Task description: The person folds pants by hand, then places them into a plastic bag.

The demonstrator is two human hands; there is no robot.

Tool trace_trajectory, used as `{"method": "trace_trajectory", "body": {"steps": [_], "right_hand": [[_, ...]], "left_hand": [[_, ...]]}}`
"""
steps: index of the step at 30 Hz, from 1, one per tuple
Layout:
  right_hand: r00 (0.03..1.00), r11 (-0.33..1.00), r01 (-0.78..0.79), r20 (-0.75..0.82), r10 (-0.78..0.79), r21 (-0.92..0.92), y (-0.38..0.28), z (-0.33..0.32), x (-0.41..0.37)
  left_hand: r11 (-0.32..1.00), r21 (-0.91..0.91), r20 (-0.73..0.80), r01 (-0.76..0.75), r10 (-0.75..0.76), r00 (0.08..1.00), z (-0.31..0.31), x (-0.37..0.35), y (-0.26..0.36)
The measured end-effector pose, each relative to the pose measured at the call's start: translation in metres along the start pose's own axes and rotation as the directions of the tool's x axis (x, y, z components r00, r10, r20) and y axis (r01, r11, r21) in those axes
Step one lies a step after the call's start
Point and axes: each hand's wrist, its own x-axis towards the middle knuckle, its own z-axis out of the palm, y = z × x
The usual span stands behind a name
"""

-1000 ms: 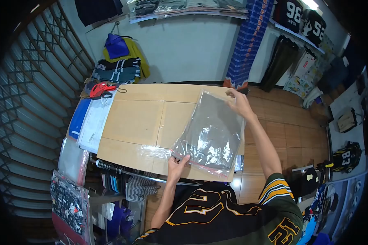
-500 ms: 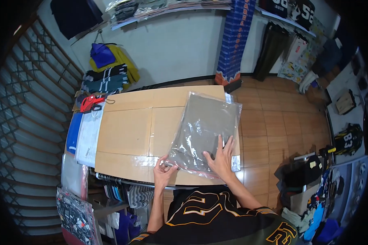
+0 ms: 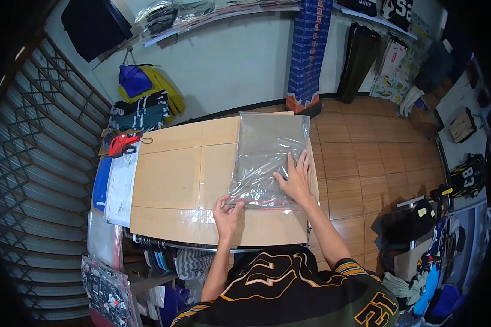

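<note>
A clear plastic bag (image 3: 267,147) with a folded grey-brown item inside lies on the right part of the cardboard-covered table (image 3: 166,174). Its reddish seal strip runs along the edge nearest me. My left hand (image 3: 227,215) pinches the bag's near left corner between thumb and fingers. Fingers spread, my right hand (image 3: 296,180) rests flat on the bag's right side.
A red tool (image 3: 121,144) sits at the table's far left corner, beside papers (image 3: 121,185) and a blue packet (image 3: 101,182). Packaged clothes (image 3: 106,289) are at lower left. A blue pillar (image 3: 309,54) stands beyond the table.
The bag has moved away from me and turned straighter on the cardboard. Both hands have moved forward with it, the left still at its near corner and the right still on top.
</note>
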Motion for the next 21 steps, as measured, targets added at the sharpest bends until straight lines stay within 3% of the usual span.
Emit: {"method": "trace_trajectory", "body": {"steps": [5,8,10,12,15,21], "right_hand": [[1.0,0.998,-0.025,0.006,0.024,0.065,-0.003,-0.007,-0.014],[0.991,0.987,0.115,-0.086,-0.106,0.112,-0.021,-0.014,-0.052],[0.966,0.922,0.245,-0.156,-0.206,0.3,-0.034,-0.024,-0.08],[0.953,0.854,0.29,-0.053,-0.297,0.431,-0.026,-0.004,-0.111],[0.904,0.793,0.374,0.002,-0.427,0.48,-0.031,0.005,-0.133],[0.901,0.831,0.424,-0.07,-0.429,0.36,-0.036,0.01,-0.136]], "left_hand": [[1.0,0.018,-0.008,-0.015,0.015,1.0,0.001,-0.007,0.001],[1.0,0.017,-0.009,0.005,-0.004,1.0,-0.001,-0.015,-0.002],[1.0,0.013,-0.006,0.015,-0.015,1.0,-0.002,-0.02,-0.007],[1.0,0.013,0.034,0.002,-0.003,0.999,-0.001,-0.024,-0.012],[0.994,0.104,0.094,0.037,-0.047,0.994,-0.004,-0.025,-0.012],[1.0,0.004,0.12,0.018,-0.019,0.993,-0.01,-0.026,-0.007]]}}
